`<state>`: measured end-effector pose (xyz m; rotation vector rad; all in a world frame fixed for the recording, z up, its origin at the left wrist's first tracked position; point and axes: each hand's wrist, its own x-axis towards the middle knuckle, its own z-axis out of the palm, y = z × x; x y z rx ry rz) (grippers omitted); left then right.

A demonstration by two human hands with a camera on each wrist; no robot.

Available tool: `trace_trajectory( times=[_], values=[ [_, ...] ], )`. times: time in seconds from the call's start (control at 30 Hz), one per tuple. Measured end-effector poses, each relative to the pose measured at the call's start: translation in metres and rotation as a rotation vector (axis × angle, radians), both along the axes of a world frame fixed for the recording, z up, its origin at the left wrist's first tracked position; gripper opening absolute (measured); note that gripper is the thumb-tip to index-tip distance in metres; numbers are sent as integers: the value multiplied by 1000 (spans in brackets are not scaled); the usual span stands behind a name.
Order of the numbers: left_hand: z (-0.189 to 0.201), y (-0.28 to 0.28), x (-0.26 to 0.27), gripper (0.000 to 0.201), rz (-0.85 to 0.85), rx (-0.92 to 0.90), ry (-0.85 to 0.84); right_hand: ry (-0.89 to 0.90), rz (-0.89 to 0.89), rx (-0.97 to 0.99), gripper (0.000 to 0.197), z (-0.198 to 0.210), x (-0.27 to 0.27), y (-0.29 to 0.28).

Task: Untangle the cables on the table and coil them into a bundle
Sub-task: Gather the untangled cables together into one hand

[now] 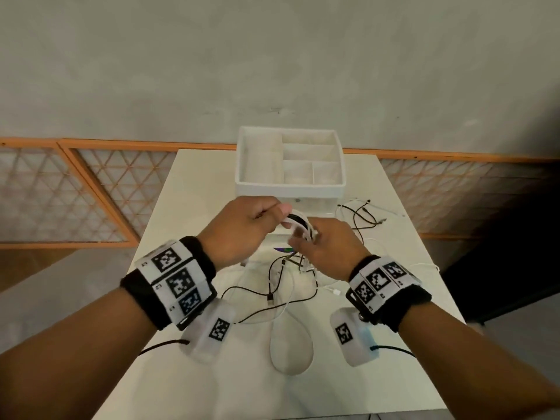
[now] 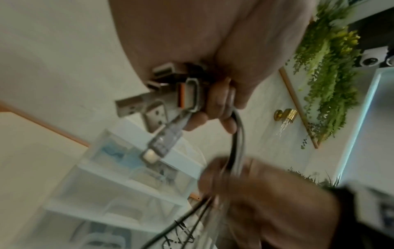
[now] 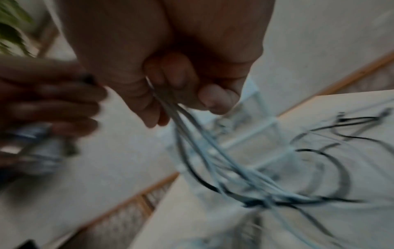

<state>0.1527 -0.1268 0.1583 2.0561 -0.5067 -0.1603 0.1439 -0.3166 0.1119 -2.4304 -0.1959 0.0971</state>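
Observation:
Both hands meet above the middle of the white table [image 1: 194,207], in front of the organiser box. My left hand [image 1: 242,225] grips a bunch of black and white cables [image 1: 298,224] at their plug ends; several USB plugs [image 2: 168,94] stick out of its fist. My right hand [image 1: 321,244] grips the same cable strands [image 3: 192,134] just below, fingers curled round them. From the hands the cables hang down to a loose tangle [image 1: 285,286] on the table. A white loop [image 1: 291,347] lies nearer me. The wrist views are blurred.
A white compartmented organiser box [image 1: 289,160] stands at the table's far edge. More black and white cables [image 1: 363,216] lie to the right of it. An orange lattice railing [image 1: 75,189] runs behind the table, below a grey wall.

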Motion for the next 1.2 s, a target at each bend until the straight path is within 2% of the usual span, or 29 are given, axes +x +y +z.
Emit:
trace_trajectory(
  times=[0.07, 0.13, 0.17, 0.23, 0.3, 0.33, 0.43, 0.5, 0.53, 0.63, 0.7, 0.73, 0.8, 0.87, 0.9, 0.93, 0.97, 1.03, 1.1, 1.13, 1.2],
  values=[
    [4, 14, -4, 33, 14, -100, 88, 268, -29, -165, 23, -21, 3, -26],
    [1, 35, -7, 34, 33, -76, 181, 463, -128, -268, 20, -35, 8, -63],
    [-5, 47, -7, 34, 9, 17, 209, 432, -213, -311, 16, -40, 13, -81],
    [-25, 65, -8, 35, -109, 326, 220, 154, -404, -365, 11, -46, 22, -105],
    [-55, 70, -11, 32, -162, 561, 246, -101, -510, -226, 17, -49, 22, -107],
    [-72, 70, -12, 30, -147, 643, 241, -99, -500, -148, 24, -52, 20, -100],
    [-106, 59, -19, 22, -50, 814, 188, 150, -371, -86, 67, -77, 8, -75],
    [-117, 56, -23, 23, 10, 800, 198, 242, -318, -145, 90, -95, -5, -60],
    [-120, 55, -23, 25, 29, 776, 207, 263, -317, -150, 95, -102, -12, -52],
    [-120, 54, -21, 27, 101, 687, 284, 222, -363, -121, 94, -114, -30, -25],
    [-118, 55, -15, 24, 161, 585, 361, 107, -388, -104, 83, -113, -40, -6],
    [-116, 55, -12, 24, 180, 539, 366, 40, -341, -62, 76, -111, -44, 3],
    [-110, 52, -9, 26, 174, 466, 308, 3, -97, 18, 71, -103, -51, 23],
    [-100, 46, -9, 29, 148, 382, 229, 105, 164, 27, 67, -102, -53, 38],
    [-95, 44, -9, 32, 142, 345, 205, 161, 235, 31, 56, -106, -51, 42],
    [-91, 43, -9, 34, 147, 317, 190, 179, 226, 41, 39, -111, -45, 43],
    [-89, 45, -8, 35, 164, 308, 190, 162, 145, 56, 22, -118, -37, 40],
    [-88, 51, -7, 36, 197, 335, 203, 103, -147, 65, 13, -130, -18, 25],
    [-92, 58, -7, 36, 245, 410, 249, 42, -434, 91, 17, -130, -4, 6],
    [-96, 62, -7, 36, 290, 433, 289, 25, -492, 126, 26, -125, -2, 2],
    [-104, 68, -6, 37, 383, 435, 387, -20, -448, 168, 54, -115, -8, 8]
  ],
)
